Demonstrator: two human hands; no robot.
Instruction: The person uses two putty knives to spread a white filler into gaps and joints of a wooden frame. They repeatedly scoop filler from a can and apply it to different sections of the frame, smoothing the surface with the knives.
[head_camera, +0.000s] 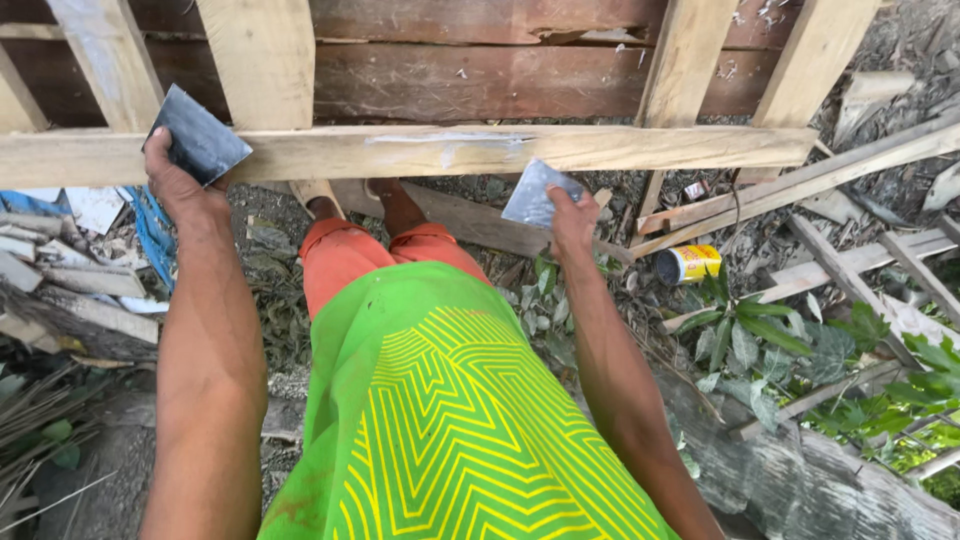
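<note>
A pale wooden frame of crossed slats stands in front of me, its horizontal rail (620, 146) running across the view. My left hand (178, 185) holds a dark grey scraper blade (200, 135) against the rail near the left upright. My right hand (572, 222) grips a lighter metal scraper blade (535, 195) just below the rail's middle. A whitish smear of filler (445, 142) shows on the rail between the two blades.
Dark reddish planks (470, 80) lie behind the frame. A yellow tin can (688, 264) lies on the littered ground at right, among loose slats (860, 165) and green plants (760, 340). Scrap wood (70, 290) piles up at left. My green shirt and orange shorts fill the centre.
</note>
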